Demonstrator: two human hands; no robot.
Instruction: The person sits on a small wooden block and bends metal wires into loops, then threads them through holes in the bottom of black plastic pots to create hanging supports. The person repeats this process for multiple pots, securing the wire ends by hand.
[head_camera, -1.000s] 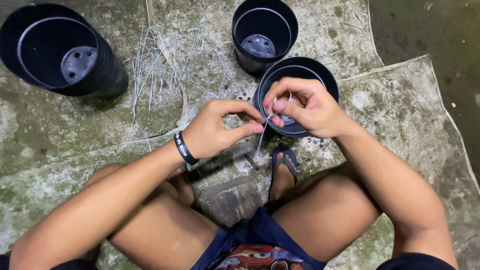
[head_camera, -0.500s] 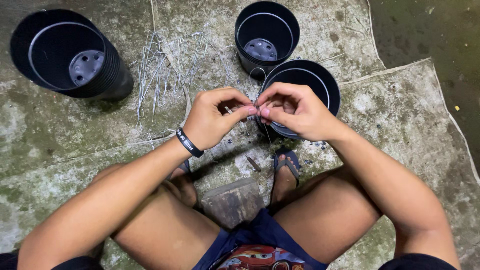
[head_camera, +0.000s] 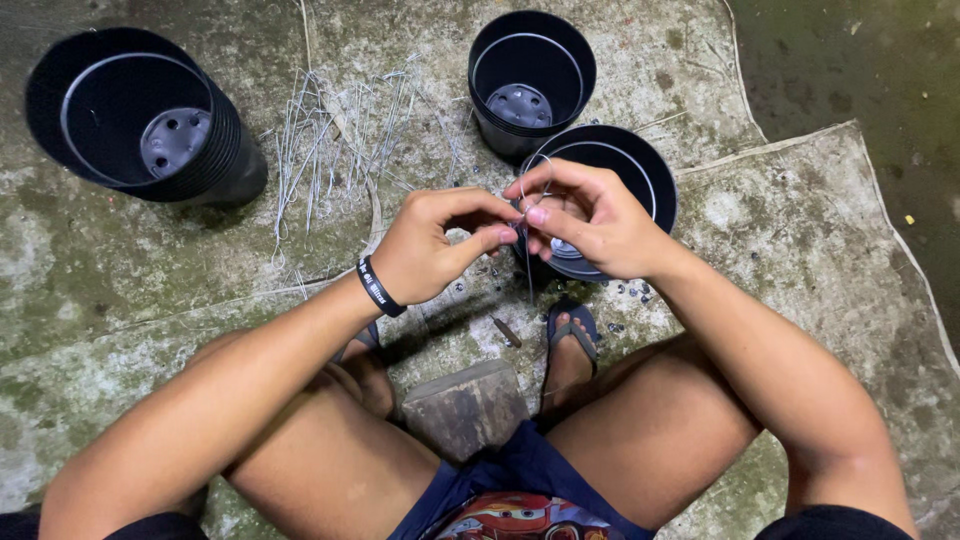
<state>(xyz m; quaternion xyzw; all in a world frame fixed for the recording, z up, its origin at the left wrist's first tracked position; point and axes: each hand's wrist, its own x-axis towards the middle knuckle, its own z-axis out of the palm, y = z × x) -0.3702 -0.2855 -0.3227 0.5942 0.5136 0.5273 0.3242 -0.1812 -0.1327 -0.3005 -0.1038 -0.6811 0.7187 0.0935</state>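
Two hands meet above a black plastic pot (head_camera: 640, 165) that stands on the floor between the person's knees. Both forearms reach in from the lower corners, wrists bent inward. The left hand (head_camera: 430, 245), a black wristband (head_camera: 380, 288) at its wrist, pinches a thin grey wire (head_camera: 527, 262) between thumb and forefinger; the right hand (head_camera: 590, 220) pinches the same wire, fingers curled. One wire end hangs down before the pot. A second pot (head_camera: 532, 80) stands just behind, a stack of pots (head_camera: 140, 115) far left, loose wires (head_camera: 330, 150) between them.
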